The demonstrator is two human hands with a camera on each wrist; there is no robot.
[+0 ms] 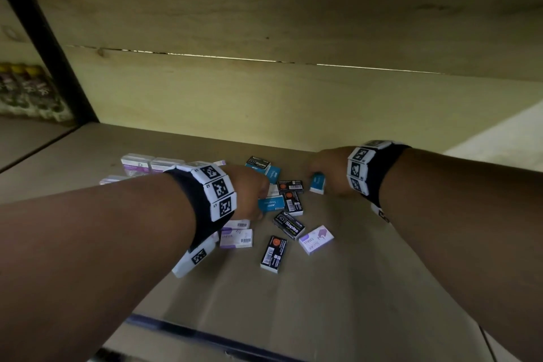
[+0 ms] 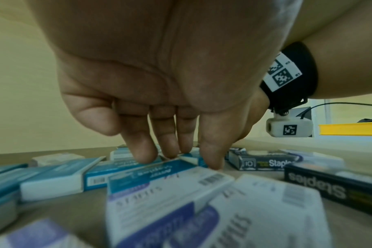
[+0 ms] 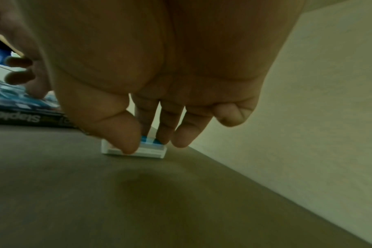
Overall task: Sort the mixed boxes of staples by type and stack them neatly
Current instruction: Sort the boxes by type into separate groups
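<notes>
Staple boxes of three kinds lie mixed on a wooden shelf (image 1: 338,288): blue, black and purple-white. My left hand (image 1: 254,189) reaches into the pile, and its straight fingers (image 2: 144,154) touch the top of a blue box (image 2: 153,170), thumb apart. My right hand (image 1: 324,172) pinches another blue box (image 1: 318,183) between thumb and fingers (image 3: 127,142); this box (image 3: 151,151) sits on the shelf to the right of the pile. Black boxes (image 1: 289,225) and a purple-white box (image 1: 316,239) lie nearer me. Purple-white boxes (image 1: 152,163) stand grouped at the back left.
The shelf's back wall (image 1: 293,103) rises close behind the boxes, with another board overhead. A black upright post (image 1: 50,47) bounds the left side. The shelf's dark front edge (image 1: 182,329) runs below my arms. Bare shelf surface (image 3: 181,201) lies under my right hand.
</notes>
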